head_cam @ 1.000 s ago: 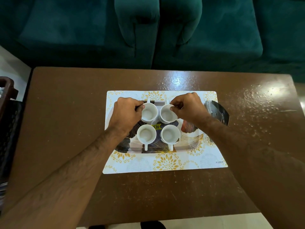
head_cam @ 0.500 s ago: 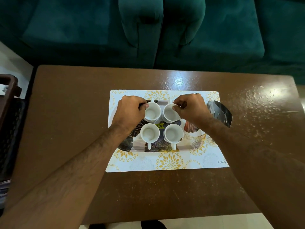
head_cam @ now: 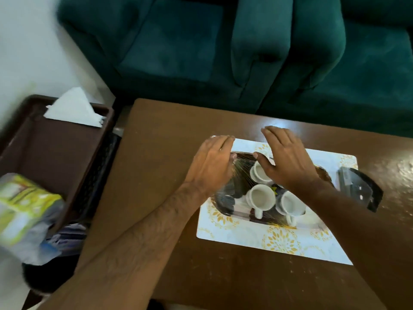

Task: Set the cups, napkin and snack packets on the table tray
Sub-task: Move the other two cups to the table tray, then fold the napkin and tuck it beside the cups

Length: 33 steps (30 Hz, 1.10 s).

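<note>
A dark patterned tray lies on a white and yellow floral placemat on the brown table. White cups stand on it: one near cup, another near cup and a far cup partly under my right hand. My left hand hovers over the tray's left end, fingers spread, holding nothing. My right hand hovers over the far cups, open too. A white napkin and green-yellow snack packets sit in a brown tray at the left.
A dark shiny object lies on the table just right of the placemat. Teal sofas stand behind the table. A black basket sits between the brown tray and the table.
Both hands have let go of the two far cups and lifted with fingers spread. The view has swung left, bringing the brown tray with napkin and packets into sight.
</note>
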Tool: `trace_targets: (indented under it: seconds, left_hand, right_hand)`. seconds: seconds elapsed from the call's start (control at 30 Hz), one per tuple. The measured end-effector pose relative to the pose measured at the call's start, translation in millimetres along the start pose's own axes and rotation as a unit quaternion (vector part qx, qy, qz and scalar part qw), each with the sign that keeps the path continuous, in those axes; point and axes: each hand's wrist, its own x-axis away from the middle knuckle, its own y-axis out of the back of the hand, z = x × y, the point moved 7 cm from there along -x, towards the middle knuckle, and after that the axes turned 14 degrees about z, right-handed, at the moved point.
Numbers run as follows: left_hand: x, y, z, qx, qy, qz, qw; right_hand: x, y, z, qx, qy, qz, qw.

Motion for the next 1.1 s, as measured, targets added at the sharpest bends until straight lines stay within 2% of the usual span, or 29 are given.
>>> trace_targets:
  seconds: [0.1,0.3,0.37,0.47,0.6,0.77,0.93,1.1]
  left_hand:
    - [19,14,34,-0.043,0.019,-0.007,0.999]
    - [56,41,99,-0.055,0.072,-0.003,0.996]
    - [91,61,159,-0.050,0.110,-0.009,0.993]
    - [101,68,178,-0.052,0.117,-0.009,0.992]
    - [134,95,254,-0.044,0.158,-0.002,0.986]
    - [153,123,336,-0.047,0.192,-0.016,0.980]
    - [149,140,402,-0.040,0.202,-0.026,0.978]
    - [133,146,452,-0.043,0.204,-0.024,0.978]
  right_hand:
    - [-17,0,49,0.024,0.017,0.019,0.999]
    - [-43,-2,128,0.032,0.044,0.025,0.998]
    - [-66,-5,198,0.038,0.081,0.027,0.996]
    - [-76,-7,217,0.027,0.081,0.028,0.996]
    - [-109,-16,298,0.013,0.108,0.039,0.993]
    - [-159,-23,376,-0.029,0.102,0.040,0.994]
    - [-211,-31,430,-0.062,0.093,0.032,0.993]
    - [-256,-43,456,-0.098,0.070,0.016,0.993]
